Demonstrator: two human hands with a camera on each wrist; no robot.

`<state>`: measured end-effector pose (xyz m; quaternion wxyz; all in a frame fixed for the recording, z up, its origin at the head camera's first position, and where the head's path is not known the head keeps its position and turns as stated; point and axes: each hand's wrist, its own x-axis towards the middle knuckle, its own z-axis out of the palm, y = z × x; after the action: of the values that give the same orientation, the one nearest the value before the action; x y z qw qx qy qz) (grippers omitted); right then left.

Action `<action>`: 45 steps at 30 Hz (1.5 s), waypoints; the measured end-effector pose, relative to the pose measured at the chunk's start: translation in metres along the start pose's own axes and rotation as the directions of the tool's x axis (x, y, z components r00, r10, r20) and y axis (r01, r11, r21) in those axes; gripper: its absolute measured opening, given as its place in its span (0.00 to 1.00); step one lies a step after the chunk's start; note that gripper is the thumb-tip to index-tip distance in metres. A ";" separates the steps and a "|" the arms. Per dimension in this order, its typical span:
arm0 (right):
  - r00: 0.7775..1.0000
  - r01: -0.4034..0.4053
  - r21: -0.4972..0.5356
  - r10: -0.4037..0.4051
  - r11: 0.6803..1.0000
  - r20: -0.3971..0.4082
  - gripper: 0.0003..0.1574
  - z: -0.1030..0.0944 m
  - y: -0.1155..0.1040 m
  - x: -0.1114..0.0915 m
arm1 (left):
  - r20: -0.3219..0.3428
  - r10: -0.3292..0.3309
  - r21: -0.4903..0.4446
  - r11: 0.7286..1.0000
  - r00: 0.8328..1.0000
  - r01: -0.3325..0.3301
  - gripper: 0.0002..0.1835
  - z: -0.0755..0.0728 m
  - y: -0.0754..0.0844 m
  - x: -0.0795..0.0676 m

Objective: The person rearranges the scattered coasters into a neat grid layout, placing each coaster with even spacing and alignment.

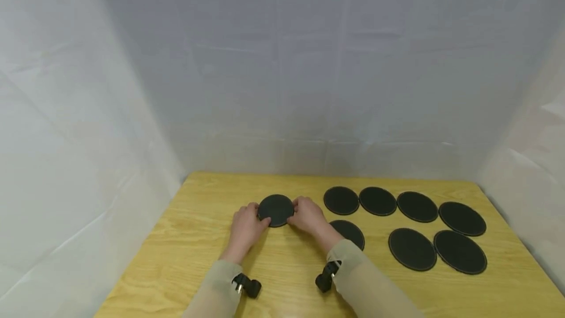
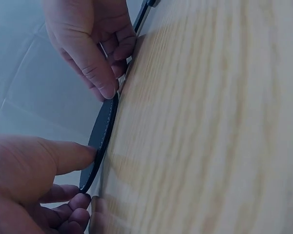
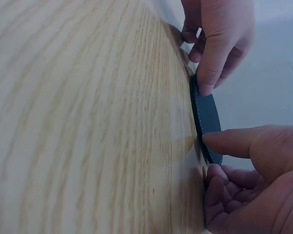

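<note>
We see the left hand [image 1: 248, 228] and the right hand [image 1: 308, 216] pinching opposite edges of one stitched black disc [image 1: 275, 210], each grip holding it between thumb and fingers, low over the wooden worktop [image 1: 176, 259], left of centre and toward the far edge; we cannot tell whether it touches the wood. To its right we find seven more black discs [image 1: 377, 201] lying flat, four behind and three in front, one partly hidden by the right forearm [image 1: 366, 274]. Beyond, we make out pale sheeting [image 1: 309, 87].
</note>
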<state>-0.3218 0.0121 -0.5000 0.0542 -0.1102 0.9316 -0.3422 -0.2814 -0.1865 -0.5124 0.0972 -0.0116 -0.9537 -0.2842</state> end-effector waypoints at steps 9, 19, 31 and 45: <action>1.000 -0.003 0.014 0.002 1.000 0.016 0.32 0.001 -0.001 0.004 | 0.015 -0.033 -0.010 0.999 0.999 0.033 0.28 -0.001 0.000 0.003; 1.000 0.008 -0.005 -0.008 1.000 0.000 0.31 0.003 -0.001 0.004 | 0.027 -0.031 0.003 1.000 0.999 0.031 0.27 -0.002 -0.004 0.006; 0.999 0.042 -0.002 -0.042 0.999 0.018 0.32 0.000 0.000 0.003 | 0.051 -0.037 -0.023 0.999 0.998 0.039 0.28 -0.002 -0.008 0.008; 0.997 0.067 -0.014 -0.068 0.998 -0.027 0.40 -0.038 0.014 -0.032 | -0.023 0.050 -0.025 0.998 0.998 -0.051 0.27 -0.005 0.019 -0.014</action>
<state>-0.2995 0.0544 -0.4797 0.0289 -0.1373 0.9302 -0.3391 -0.2656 -0.1729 -0.5004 0.1147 -0.0336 -0.9483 -0.2941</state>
